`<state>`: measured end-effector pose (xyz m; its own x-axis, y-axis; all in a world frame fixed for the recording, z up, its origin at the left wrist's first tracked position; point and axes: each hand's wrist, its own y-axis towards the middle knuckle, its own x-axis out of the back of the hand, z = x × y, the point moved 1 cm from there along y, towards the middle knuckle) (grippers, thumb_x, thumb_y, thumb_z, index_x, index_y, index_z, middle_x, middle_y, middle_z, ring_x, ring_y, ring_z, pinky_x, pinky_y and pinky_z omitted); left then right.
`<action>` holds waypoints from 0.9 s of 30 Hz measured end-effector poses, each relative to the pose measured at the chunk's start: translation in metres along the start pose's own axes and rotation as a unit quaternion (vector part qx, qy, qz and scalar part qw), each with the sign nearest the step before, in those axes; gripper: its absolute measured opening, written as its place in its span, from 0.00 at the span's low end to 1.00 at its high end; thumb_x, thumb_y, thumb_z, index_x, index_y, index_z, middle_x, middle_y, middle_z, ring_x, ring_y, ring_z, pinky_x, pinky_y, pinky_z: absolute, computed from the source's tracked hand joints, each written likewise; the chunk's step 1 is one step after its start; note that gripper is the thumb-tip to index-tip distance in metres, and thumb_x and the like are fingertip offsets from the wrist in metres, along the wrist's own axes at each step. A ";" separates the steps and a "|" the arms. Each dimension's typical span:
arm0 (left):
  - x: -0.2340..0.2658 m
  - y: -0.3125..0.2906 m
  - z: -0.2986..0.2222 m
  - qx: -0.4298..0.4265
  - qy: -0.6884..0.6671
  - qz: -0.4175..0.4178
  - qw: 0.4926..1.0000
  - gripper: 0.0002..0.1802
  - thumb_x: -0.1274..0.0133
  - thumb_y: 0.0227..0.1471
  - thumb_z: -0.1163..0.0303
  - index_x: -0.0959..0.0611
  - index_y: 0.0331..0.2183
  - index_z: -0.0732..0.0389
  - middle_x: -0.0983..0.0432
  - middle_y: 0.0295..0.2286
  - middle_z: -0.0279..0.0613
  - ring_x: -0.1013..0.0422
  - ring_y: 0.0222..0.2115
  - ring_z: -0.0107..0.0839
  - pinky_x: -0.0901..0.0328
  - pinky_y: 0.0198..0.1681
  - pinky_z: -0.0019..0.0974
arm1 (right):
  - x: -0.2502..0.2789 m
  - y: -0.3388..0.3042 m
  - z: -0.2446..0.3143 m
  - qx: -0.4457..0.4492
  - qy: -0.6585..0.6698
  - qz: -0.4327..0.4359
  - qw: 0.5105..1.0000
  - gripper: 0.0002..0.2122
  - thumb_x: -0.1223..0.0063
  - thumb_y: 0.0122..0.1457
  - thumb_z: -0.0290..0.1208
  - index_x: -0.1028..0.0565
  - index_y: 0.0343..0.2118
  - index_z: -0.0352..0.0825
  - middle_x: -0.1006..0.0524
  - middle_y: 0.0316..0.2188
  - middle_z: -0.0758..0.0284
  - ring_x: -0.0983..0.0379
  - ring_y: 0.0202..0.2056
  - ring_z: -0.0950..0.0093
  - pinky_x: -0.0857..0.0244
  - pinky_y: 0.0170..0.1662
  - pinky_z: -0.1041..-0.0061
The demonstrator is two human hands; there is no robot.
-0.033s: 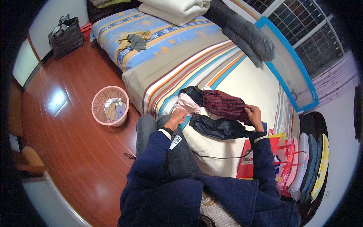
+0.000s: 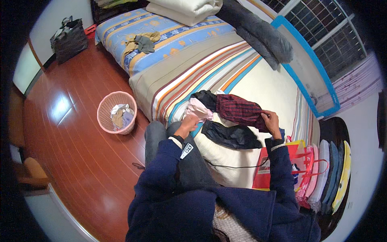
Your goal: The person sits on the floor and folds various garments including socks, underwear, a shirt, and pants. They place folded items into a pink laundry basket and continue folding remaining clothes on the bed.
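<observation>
My left hand (image 2: 188,123) is closed on a pale pink cloth (image 2: 200,109) at the near edge of the bed. My right hand (image 2: 271,121) grips the right end of a dark red plaid garment (image 2: 238,110), which lies spread across the striped sheet (image 2: 209,68) between the two hands. A black garment (image 2: 231,136) lies crumpled on the bed just below the plaid one. Another black piece (image 2: 205,98) sits behind the pink cloth. Both my sleeves are dark blue.
A pink laundry basket (image 2: 105,117) with clothes in it stands on the wooden floor, left of the bed. Red and coloured bags (image 2: 278,169) stand by my right arm. Folded white bedding (image 2: 183,8), a grey blanket (image 2: 258,32) and olive clothes (image 2: 141,42) lie farther up the bed.
</observation>
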<state>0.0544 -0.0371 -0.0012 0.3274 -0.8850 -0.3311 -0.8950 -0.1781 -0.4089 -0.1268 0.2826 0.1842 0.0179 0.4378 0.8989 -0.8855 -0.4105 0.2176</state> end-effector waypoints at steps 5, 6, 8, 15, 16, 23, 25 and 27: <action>-0.002 -0.004 -0.008 0.037 0.034 0.012 0.999 0.14 0.48 0.51 0.61 0.22 0.36 0.59 0.24 0.29 0.36 0.29 0.25 0.20 0.31 0.27 0.25 | 0.023 -0.004 0.026 0.040 0.136 -0.060 0.988 0.10 0.48 0.53 0.24 0.23 0.37 0.27 0.20 0.28 0.63 0.26 0.30 0.79 0.32 0.35 0.80; -0.003 -0.007 -0.011 0.039 0.010 0.025 0.999 0.14 0.48 0.51 0.61 0.22 0.36 0.59 0.24 0.29 0.36 0.29 0.25 0.20 0.31 0.27 0.25 | 0.032 -0.006 0.036 0.009 0.206 -0.039 0.978 0.10 0.50 0.54 0.23 0.24 0.39 0.26 0.21 0.31 0.65 0.27 0.32 0.80 0.32 0.38 0.81; -0.005 -0.012 -0.015 0.034 -0.024 0.029 0.999 0.14 0.48 0.51 0.60 0.22 0.36 0.60 0.24 0.29 0.36 0.29 0.25 0.21 0.31 0.28 0.24 | 0.051 -0.012 0.061 0.055 0.292 -0.006 0.955 0.11 0.52 0.55 0.21 0.25 0.41 0.25 0.22 0.34 0.65 0.27 0.34 0.79 0.32 0.40 0.81; -0.043 -0.041 -0.019 0.147 -0.138 0.173 0.964 0.47 0.57 0.47 0.32 0.40 0.56 0.60 0.33 0.46 0.51 0.34 0.46 0.40 0.39 0.50 0.40 | 0.101 -0.058 0.140 0.108 0.395 0.106 0.906 0.12 0.49 0.54 0.26 0.25 0.39 0.24 0.24 0.32 0.64 0.28 0.34 0.78 0.34 0.41 0.80; -0.046 -0.050 -0.021 0.161 -0.176 0.222 0.945 0.47 0.58 0.48 0.32 0.40 0.56 0.60 0.33 0.47 0.52 0.35 0.47 0.40 0.39 0.51 0.41 | 0.102 -0.062 0.146 0.119 0.413 0.106 0.897 0.12 0.49 0.54 0.26 0.25 0.39 0.24 0.24 0.32 0.64 0.28 0.34 0.78 0.34 0.41 0.80; 0.031 -0.163 -0.050 -0.345 0.144 0.205 0.905 0.27 0.54 0.55 0.74 0.38 0.57 0.61 0.46 0.57 0.47 0.47 0.58 0.39 0.53 0.60 0.36 | 0.070 -0.081 0.142 0.037 0.431 0.169 0.886 0.13 0.48 0.54 0.28 0.25 0.40 0.24 0.23 0.35 0.62 0.27 0.36 0.76 0.33 0.42 0.78; 0.068 -0.194 -0.058 -0.392 0.258 0.140 0.872 0.28 0.53 0.52 0.80 0.36 0.55 0.63 0.42 0.55 0.50 0.44 0.56 0.40 0.50 0.59 0.36 | 0.043 -0.087 0.137 0.018 0.421 0.223 0.879 0.13 0.48 0.54 0.28 0.25 0.39 0.23 0.22 0.35 0.62 0.26 0.36 0.76 0.33 0.42 0.78; 0.093 -0.226 -0.050 -0.302 0.149 0.068 0.939 0.26 0.53 0.50 0.82 0.33 0.52 0.64 0.40 0.53 0.51 0.40 0.54 0.42 0.46 0.58 0.40 | 0.005 -0.093 0.138 0.048 0.361 0.276 0.889 0.13 0.48 0.55 0.28 0.25 0.39 0.24 0.21 0.33 0.62 0.26 0.35 0.77 0.33 0.41 0.78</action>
<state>0.2713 -0.1006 0.1031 0.1797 -0.9821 -0.0566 -0.9602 -0.1876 0.2069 0.0200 0.2131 0.2212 -0.7412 0.5329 0.4081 -0.6220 -0.7739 -0.1192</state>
